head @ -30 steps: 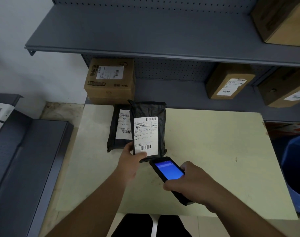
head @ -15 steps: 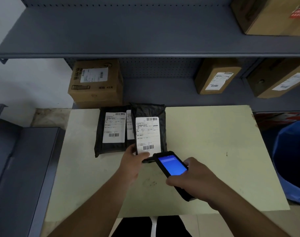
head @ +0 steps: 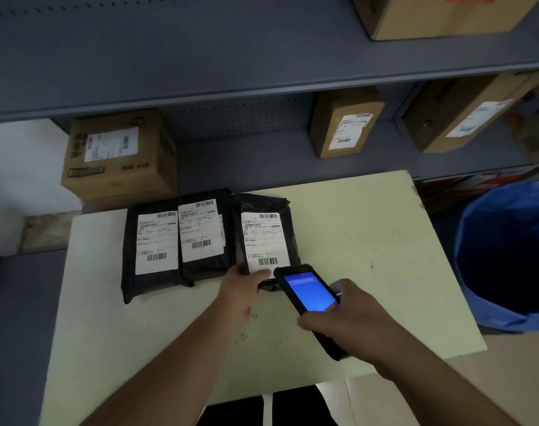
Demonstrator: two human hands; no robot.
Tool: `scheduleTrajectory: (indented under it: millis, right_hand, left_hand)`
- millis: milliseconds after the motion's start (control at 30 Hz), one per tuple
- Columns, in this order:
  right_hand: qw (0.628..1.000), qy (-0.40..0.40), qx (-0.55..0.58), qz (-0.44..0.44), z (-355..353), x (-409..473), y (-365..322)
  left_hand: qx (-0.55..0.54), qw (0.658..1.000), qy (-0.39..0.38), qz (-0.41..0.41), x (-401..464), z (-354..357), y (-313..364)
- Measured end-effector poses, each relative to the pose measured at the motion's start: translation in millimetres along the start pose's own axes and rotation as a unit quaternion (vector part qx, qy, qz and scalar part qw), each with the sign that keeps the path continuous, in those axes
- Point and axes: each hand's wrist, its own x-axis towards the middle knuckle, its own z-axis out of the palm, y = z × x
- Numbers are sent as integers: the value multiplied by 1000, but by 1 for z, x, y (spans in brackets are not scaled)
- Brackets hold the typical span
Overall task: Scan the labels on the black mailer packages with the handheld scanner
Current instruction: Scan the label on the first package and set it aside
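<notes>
Right of the two flat mailers (head: 182, 241) | your left hand (head: 240, 287) pinches third mailer (head: 266, 238), right hand (head: 351, 327) grips scanner (head: 308, 292) | scanning; next, aim at barcode (head: 267, 261).

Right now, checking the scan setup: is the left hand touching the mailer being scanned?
Touching. The head view shows the left hand with its thumb lying over the label's bottom edge of the right-hand mailer, pinching its lower corner.

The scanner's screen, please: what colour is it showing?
Bright blue, seen in the head view on the scanner in the right hand.

black mailers (head: 206, 265), white labels (head: 265, 238), blue scanner screen (head: 311, 292)
</notes>
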Motion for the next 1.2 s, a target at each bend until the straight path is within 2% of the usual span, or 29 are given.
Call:
scheduleTrajectory:
  millis: [767,967,1200]
  right_hand:
    - [995,53,73,46,-79,20,58]
    - [992,81,78,57,-87,30,68]
    - [987,121,83,69,-95,39,85]
  left_hand:
    - [65,995,-35,-61,35,137,-9]
    - [69,995,-19,-67,50,170,-9]
    - [142,988,-20,-52,72,200,-14]
